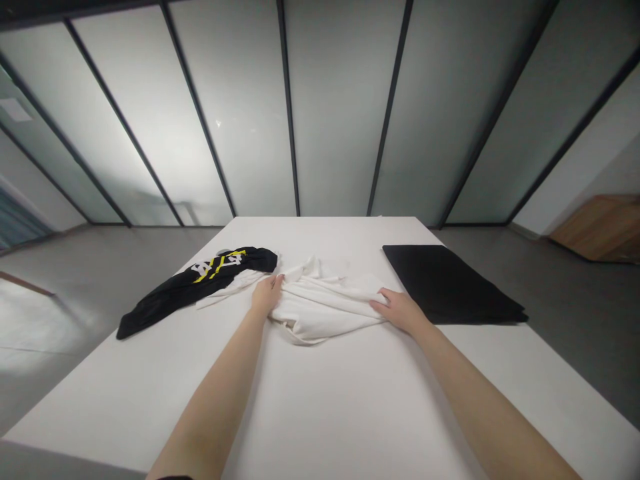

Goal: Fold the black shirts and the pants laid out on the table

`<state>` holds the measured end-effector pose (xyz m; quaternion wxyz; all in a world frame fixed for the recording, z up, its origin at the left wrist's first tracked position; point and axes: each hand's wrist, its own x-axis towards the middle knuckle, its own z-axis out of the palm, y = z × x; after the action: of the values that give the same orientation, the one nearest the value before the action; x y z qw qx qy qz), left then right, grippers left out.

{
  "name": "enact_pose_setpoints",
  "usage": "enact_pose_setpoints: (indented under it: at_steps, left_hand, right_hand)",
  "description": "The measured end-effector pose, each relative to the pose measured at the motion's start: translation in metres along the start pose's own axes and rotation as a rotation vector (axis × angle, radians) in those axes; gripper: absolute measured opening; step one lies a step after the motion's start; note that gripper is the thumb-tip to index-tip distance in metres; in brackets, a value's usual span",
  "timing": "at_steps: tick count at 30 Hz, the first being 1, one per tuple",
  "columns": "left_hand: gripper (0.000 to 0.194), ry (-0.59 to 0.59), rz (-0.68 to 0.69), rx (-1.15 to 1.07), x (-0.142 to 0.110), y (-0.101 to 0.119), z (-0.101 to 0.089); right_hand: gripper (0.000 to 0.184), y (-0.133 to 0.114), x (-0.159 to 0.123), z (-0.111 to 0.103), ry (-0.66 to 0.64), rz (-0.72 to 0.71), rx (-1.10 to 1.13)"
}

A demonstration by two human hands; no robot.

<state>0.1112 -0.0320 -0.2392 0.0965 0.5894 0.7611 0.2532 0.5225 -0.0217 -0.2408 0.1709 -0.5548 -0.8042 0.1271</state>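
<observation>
A rumpled white cloth garment (325,310) lies in loose folds across the middle of the table; its exact kind does not show. My left hand (267,294) grips its left side, fingers curled into the fabric. At the right side, my right hand (399,308) pinches the edge between thumb and fingers. Left of it rests a black garment (190,287) with white and yellow lettering, bunched lengthwise, with some white fabric along its lower edge. To the right lies a flat black folded cloth or sheet (445,287), near my right hand.
The white table (350,400) stretches away from me toward a wall of frosted glass panels (340,107) with dark frames. Grey floor (575,293) shows on both sides. A wooden piece (600,227) stands at the far right, and a wooden bar (27,283) is at the left.
</observation>
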Motion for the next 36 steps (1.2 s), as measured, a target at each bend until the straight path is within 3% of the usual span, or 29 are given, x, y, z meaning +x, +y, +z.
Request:
enact_pose_setpoints:
  at_steps: [15,28,36]
  left_hand:
    - [0.044,0.074,0.118,-0.123,0.006,-0.011,0.008]
    - [0.044,0.089,0.127,-0.128,0.006,-0.013,0.010]
    - [0.044,0.132,0.117,-0.177,0.005,-0.013,0.010]
  right_hand:
    - [0.029,0.002,0.002,0.003,0.011,0.002,-0.009]
    - [0.032,0.003,0.000,0.002,0.011,-0.017,0.015]
    - [0.038,0.012,-0.001,0.008,0.100,-0.002,0.126]
